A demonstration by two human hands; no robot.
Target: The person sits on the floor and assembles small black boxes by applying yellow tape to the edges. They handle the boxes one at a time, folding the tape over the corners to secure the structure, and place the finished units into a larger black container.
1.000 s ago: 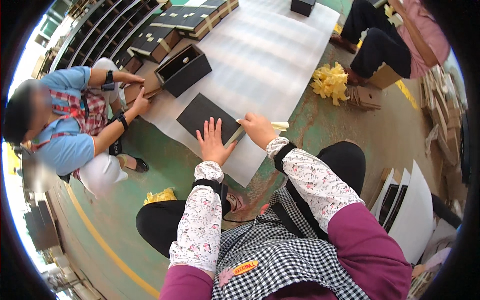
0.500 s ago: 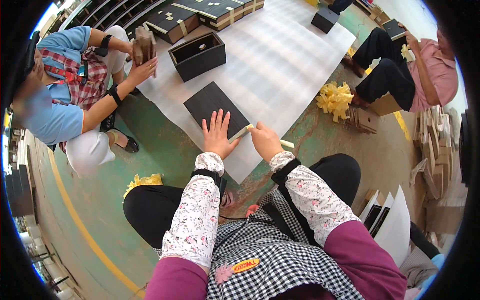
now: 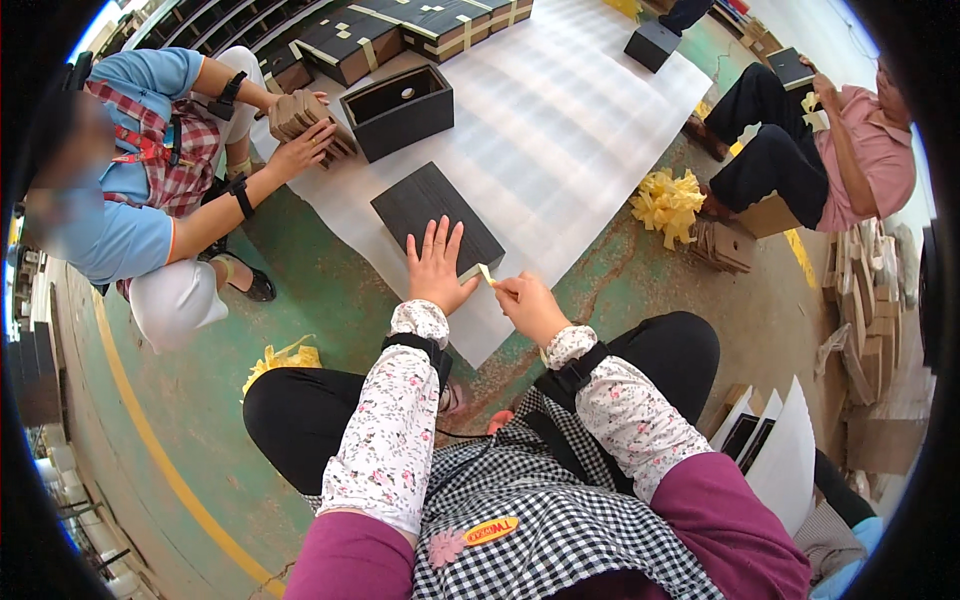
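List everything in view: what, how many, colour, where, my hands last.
Plain box: one, black, centre
Tape strip: one, pale yellow, plain box's near edge
Open box: one, black, upper middle
Taped boxes: several, black and brown, top left
Small box: one, black, top right
Sheet: one, white, beneath the boxes
Scrap piles: at least two, yellow, right and lower left
Board bundle: one, brown, upper left
Co-workers: at least two, blue left, pink right
Loose boards: many, brown, right edge
White panels: several, lower right
Left hand: one, bare, on plain box
Right hand: one, bare, pinching tape strip
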